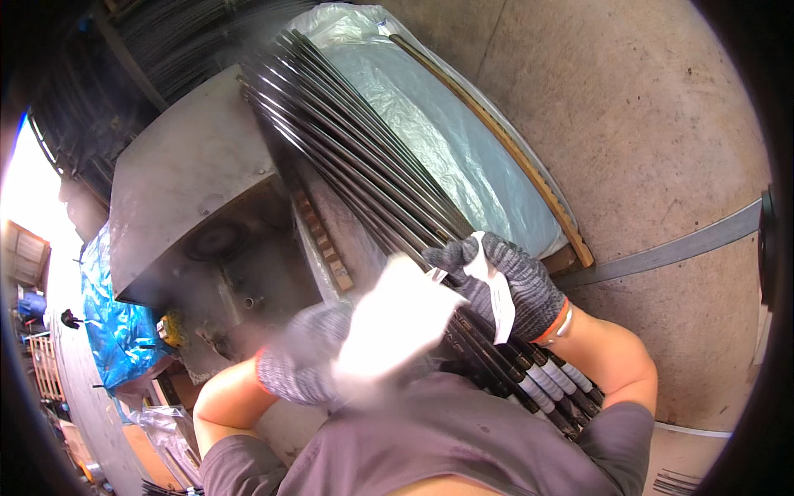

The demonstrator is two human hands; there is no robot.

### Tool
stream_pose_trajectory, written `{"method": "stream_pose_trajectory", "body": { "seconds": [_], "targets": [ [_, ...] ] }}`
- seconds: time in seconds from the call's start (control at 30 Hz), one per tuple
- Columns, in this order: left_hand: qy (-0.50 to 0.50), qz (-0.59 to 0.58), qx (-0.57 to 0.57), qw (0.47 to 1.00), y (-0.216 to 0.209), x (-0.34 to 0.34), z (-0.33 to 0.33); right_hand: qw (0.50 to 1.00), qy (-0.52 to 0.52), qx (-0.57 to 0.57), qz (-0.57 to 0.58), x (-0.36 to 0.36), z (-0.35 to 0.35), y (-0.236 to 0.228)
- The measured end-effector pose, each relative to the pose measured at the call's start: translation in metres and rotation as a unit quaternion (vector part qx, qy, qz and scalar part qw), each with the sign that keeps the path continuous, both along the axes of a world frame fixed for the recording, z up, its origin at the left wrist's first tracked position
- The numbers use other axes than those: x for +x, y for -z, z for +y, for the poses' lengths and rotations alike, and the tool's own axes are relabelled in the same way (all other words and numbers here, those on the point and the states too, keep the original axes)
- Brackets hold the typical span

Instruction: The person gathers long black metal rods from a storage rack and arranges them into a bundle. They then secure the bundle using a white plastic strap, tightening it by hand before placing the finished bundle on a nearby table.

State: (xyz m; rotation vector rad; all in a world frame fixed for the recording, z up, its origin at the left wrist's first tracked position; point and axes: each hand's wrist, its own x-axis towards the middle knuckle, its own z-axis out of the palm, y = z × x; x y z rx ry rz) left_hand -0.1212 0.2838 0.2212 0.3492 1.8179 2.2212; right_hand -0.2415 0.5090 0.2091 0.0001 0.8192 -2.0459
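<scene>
Both my hands wear grey knit gloves with orange cuffs. My left hand [308,354], smeared by motion, is closed on a bulky white object [399,322], too blurred to tell whether it is paper or cloth. A narrow white strip [494,289] hangs from the closed fingers of my right hand [523,285], over the bundle. Beneath both hands runs a bundle of long dark metal tubes [356,157], lying at a slant from far left to near right. Several tubes have white wrapped bands [546,380] near their close ends.
A stack under clear plastic film [413,107], with a wooden strip [496,149] along its edge, lies right of the tubes. To the left stands a grey metal housing [194,157] with an open front. A blue tarp [120,306] covers something beyond it. Concrete floor [637,124] extends at right.
</scene>
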Motion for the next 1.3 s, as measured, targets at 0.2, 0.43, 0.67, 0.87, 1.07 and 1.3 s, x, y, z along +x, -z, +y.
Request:
{"method": "stream_pose_trajectory", "body": {
  "seconds": [0.2,0.43,0.67,0.87,1.07,1.3],
  "targets": [
    [0.020,-0.232,0.207,0.950,0.011,0.001,0.010,0.926,-0.037,0.104,0.362,-0.004,-0.002,0.000],
    [0.063,0.043,-0.460,0.885,0.051,-0.036,-0.093,0.868,-0.110,0.107,0.472,-0.006,-0.009,-0.011],
    [-0.077,0.341,-0.543,0.763,0.026,-0.092,0.017,0.765,-0.022,0.174,0.620,0.010,-0.009,0.011],
    [-0.108,0.376,-0.590,0.706,0.062,-0.091,0.039,0.461,0.090,0.162,0.868,0.003,0.014,0.006],
    [-0.017,0.128,-0.485,0.865,0.062,-0.086,0.036,0.670,-0.109,0.111,0.726,0.031,0.031,0.010],
    [0.058,-0.235,-0.115,0.964,0.032,-0.097,0.043,0.599,-0.064,0.050,0.797,0.041,0.023,-0.015]
  ]
}}
